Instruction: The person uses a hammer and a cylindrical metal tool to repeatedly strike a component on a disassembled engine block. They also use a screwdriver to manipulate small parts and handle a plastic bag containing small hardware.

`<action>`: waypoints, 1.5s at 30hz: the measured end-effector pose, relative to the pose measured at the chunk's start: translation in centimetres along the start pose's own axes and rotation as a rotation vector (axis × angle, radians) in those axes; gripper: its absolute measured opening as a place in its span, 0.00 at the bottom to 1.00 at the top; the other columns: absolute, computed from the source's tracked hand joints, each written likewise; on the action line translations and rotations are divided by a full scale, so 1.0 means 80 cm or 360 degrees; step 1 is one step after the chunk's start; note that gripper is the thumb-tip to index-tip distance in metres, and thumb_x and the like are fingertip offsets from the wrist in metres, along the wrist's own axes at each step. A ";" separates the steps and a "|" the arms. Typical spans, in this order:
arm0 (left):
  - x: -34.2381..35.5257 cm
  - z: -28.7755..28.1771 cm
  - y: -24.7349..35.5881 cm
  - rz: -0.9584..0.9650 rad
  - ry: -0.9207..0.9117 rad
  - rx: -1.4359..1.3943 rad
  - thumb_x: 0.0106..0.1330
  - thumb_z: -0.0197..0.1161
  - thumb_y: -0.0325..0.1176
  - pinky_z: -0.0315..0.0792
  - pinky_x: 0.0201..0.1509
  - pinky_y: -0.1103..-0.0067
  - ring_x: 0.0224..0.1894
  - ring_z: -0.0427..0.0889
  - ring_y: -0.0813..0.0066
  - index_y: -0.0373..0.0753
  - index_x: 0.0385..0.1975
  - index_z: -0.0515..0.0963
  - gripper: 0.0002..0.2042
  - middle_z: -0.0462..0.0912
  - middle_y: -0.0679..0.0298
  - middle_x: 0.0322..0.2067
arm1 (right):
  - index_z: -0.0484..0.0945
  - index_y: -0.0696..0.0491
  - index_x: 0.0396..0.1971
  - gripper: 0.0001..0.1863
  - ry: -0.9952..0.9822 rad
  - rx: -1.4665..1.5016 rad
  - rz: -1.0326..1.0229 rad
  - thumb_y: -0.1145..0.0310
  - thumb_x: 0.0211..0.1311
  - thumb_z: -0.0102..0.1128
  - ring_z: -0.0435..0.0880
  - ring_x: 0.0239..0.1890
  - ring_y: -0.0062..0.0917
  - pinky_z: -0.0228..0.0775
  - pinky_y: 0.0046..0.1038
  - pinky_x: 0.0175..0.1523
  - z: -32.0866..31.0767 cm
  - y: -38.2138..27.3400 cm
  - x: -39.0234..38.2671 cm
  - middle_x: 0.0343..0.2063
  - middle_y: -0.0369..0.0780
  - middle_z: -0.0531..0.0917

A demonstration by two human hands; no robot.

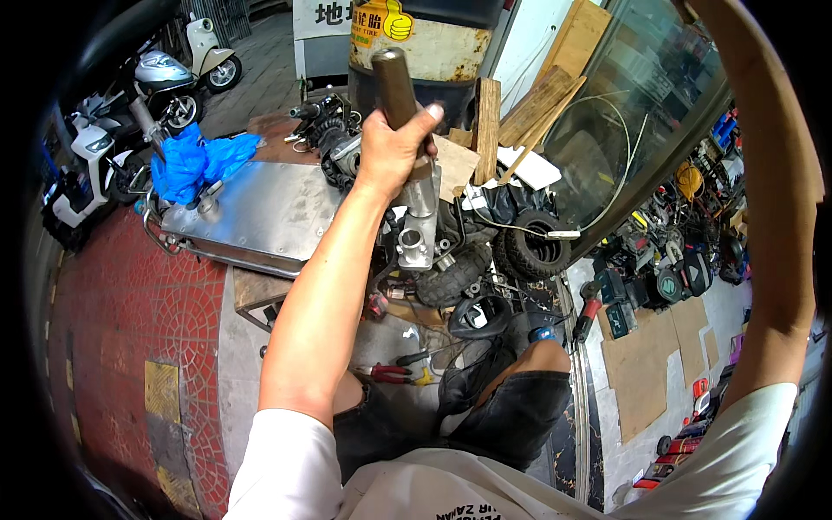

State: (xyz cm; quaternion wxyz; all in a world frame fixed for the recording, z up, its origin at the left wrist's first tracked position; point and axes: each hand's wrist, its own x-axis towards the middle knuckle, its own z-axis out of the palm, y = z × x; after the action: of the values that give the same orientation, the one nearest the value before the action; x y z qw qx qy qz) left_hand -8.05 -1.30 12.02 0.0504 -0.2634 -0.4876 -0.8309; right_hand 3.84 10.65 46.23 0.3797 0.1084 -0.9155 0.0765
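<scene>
My left hand is closed around a thick steel tube, its thumb lying across the near side. The tube stands up out of the fist. Below the fist it continues into a silver clamp-like bracket with a round hole; it looks like a steering stem, but I cannot be sure. My right forearm rises along the right edge, and its hand is out of the picture. Behind the bracket lie a knobbly tyre and dark machine parts.
A silver metal deck with a blue plastic bag is at the left. Red-handled pliers lie by my legs. Two small tyres, wooden planks and a rusty drum stand beyond. Tools and cardboard cover the right-hand floor.
</scene>
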 end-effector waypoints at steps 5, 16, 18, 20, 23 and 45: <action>0.002 0.006 -0.008 -0.0026 -0.0010 0.0118 0.63 0.72 0.33 0.75 0.28 0.77 0.21 0.79 0.76 0.39 0.30 0.75 0.11 0.78 0.66 0.21 | 0.86 0.58 0.44 0.29 -0.0392 -0.0309 -0.0066 0.42 0.73 0.57 0.86 0.40 0.39 0.77 0.42 0.48 0.047 0.005 -0.020 0.36 0.49 0.87; -0.001 0.015 -0.008 -0.0082 -0.0066 -0.0005 0.63 0.71 0.32 0.75 0.29 0.78 0.22 0.80 0.78 0.39 0.30 0.75 0.10 0.79 0.67 0.22 | 0.85 0.56 0.47 0.30 -0.0164 -0.0175 0.0015 0.40 0.72 0.58 0.87 0.44 0.45 0.76 0.45 0.52 0.007 -0.023 0.038 0.41 0.52 0.88; -0.001 0.011 -0.006 -0.0089 -0.0032 0.0034 0.63 0.72 0.32 0.75 0.29 0.78 0.23 0.80 0.78 0.39 0.30 0.75 0.10 0.79 0.67 0.22 | 0.85 0.56 0.47 0.30 0.0009 0.0034 0.0083 0.40 0.71 0.58 0.86 0.43 0.44 0.76 0.45 0.51 0.011 -0.018 0.045 0.41 0.51 0.88; -0.002 0.013 -0.004 -0.0089 -0.0044 0.0075 0.63 0.71 0.33 0.74 0.29 0.79 0.23 0.81 0.79 0.40 0.28 0.75 0.10 0.80 0.67 0.22 | 0.85 0.56 0.46 0.30 -0.0068 -0.0086 0.0006 0.40 0.71 0.58 0.86 0.41 0.44 0.76 0.46 0.49 0.041 -0.002 0.032 0.40 0.50 0.89; -0.004 -0.003 0.000 -0.0048 -0.0040 0.0056 0.64 0.70 0.32 0.73 0.26 0.80 0.22 0.81 0.79 0.39 0.28 0.77 0.08 0.80 0.67 0.22 | 0.85 0.55 0.45 0.30 -0.0564 -0.0649 -0.0364 0.39 0.71 0.58 0.86 0.39 0.43 0.76 0.46 0.48 0.098 0.019 -0.005 0.40 0.49 0.89; 0.005 -0.022 0.016 -0.0098 0.0012 0.0148 0.64 0.70 0.28 0.77 0.28 0.79 0.22 0.81 0.79 0.38 0.31 0.76 0.08 0.79 0.68 0.23 | 0.84 0.57 0.47 0.27 -0.0897 -0.0616 -0.0234 0.45 0.75 0.57 0.86 0.43 0.37 0.77 0.46 0.51 0.047 -0.055 0.004 0.36 0.46 0.89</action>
State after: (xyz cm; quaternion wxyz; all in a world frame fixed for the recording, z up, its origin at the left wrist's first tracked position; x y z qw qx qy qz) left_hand -8.63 -3.35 12.53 0.0387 -0.2426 -0.5333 -0.8095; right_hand 2.20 5.54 44.11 0.1300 0.1170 -0.9717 -0.1589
